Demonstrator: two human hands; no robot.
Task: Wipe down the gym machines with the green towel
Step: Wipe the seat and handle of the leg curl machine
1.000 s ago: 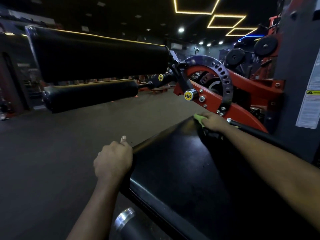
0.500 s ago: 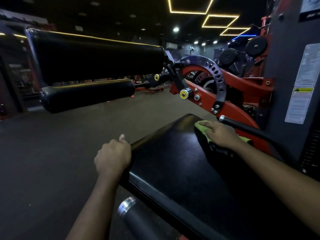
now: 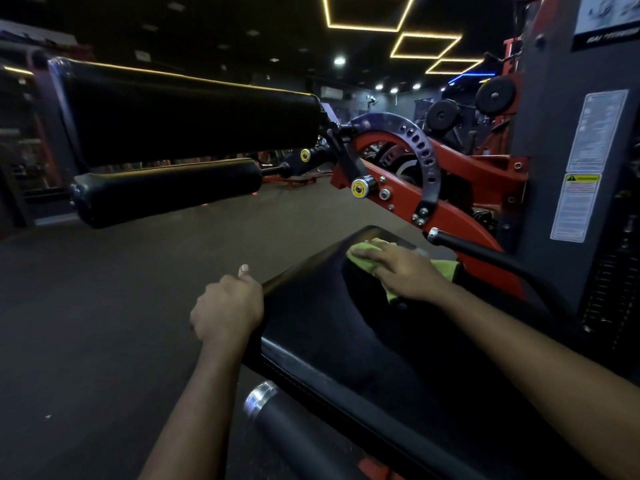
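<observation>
Black vinyl seat pad point(image 3: 329, 327) fills the foreground. Beyond it hang a large upper pad point(image 3: 187, 123) and a smaller roller pad point(image 3: 166, 192), with the red frame point(image 3: 453, 223) at right. Left hand point(image 3: 227, 310) grips the seat pad's left edge, fingers curled. Right hand point(image 3: 398, 271), fingers straight, presses the green towel point(image 3: 445, 269) flat on the seat pad's far end.

The green towel point(image 3: 444, 268) was pressed against the far end of the black seat pad point(image 3: 322, 327) by the right hand point(image 3: 403, 276), fingers extended. The pad's left edge was gripped by the left hand point(image 3: 227, 308), thumb raised
</observation>
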